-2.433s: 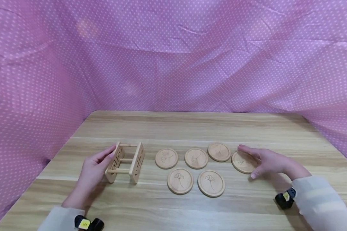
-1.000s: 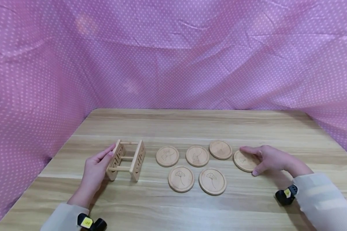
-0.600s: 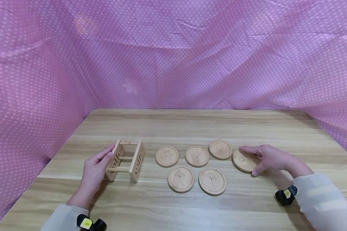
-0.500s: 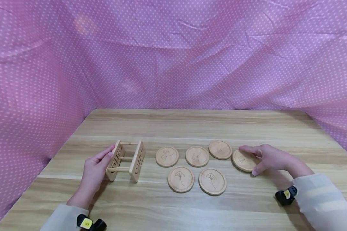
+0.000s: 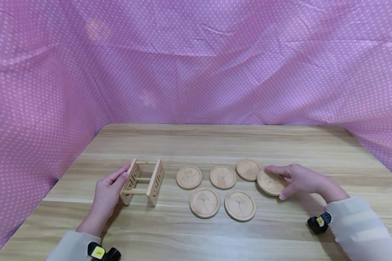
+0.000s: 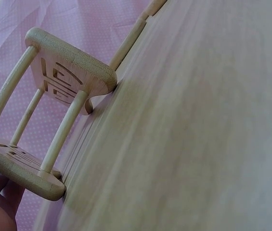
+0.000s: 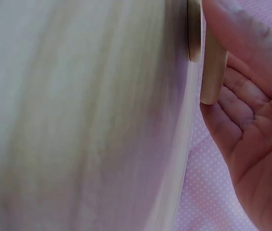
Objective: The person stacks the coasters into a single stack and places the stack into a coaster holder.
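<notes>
Standing on the wooden table (image 5: 166, 239), a small rack (image 5: 155, 183) of two slotted panels joined by rods is touched on its outer left side by the left hand (image 5: 103, 196), thumb and index finger being laid against the panel; whether it is truly gripped cannot be told. By the right hand (image 5: 304, 182), a round held coaster (image 5: 269, 183) is pinched at its right side between thumb and fingers, and a gap is seen between it and the tabletop in the right wrist view. Between the hands, five other coasters (image 5: 204, 203) are laid flat, three in a far row and two nearer the person. Leaf designs are drawn on the coasters. The table is backed by pink dotted cloth (image 5: 196, 90), and pale sleeves (image 5: 359, 221) are worn.
</notes>
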Motion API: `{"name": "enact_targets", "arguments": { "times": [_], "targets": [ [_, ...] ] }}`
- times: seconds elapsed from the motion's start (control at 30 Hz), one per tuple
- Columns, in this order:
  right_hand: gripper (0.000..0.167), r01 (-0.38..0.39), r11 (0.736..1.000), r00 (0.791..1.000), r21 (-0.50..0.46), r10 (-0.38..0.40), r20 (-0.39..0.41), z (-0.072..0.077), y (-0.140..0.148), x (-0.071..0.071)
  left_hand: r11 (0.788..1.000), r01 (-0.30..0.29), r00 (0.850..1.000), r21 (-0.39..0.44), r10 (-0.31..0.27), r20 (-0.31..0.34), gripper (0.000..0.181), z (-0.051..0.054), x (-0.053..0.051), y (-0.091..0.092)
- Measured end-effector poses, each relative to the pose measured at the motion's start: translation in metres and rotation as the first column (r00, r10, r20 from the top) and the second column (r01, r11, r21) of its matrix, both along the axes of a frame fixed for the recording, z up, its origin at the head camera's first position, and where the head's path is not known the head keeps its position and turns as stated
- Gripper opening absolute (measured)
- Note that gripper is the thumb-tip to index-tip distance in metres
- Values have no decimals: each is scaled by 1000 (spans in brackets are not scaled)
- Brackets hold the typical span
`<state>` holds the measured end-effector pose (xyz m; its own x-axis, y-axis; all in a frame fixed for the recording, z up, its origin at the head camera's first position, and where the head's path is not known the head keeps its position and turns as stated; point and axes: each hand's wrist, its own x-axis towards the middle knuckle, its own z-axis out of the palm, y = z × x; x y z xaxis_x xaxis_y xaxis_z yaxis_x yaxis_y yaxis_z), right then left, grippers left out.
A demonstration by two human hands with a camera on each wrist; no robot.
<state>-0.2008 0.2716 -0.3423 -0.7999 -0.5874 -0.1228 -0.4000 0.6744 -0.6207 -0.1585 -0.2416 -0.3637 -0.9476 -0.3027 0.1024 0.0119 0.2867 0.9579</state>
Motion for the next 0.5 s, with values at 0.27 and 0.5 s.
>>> {"name": "enact_targets", "arguments": {
  "times": [0.27,0.5],
  "targets": [
    [90,-16,1000,1000,-4,16,-5,-1,-9,1,1000,0,1000,3,0,17,39,1,1,1],
    [89,-58,998,998,28,59,-35,-3,-19,1,1000,-9,1000,21,9,5,37,0,0,1]
  ]
}}
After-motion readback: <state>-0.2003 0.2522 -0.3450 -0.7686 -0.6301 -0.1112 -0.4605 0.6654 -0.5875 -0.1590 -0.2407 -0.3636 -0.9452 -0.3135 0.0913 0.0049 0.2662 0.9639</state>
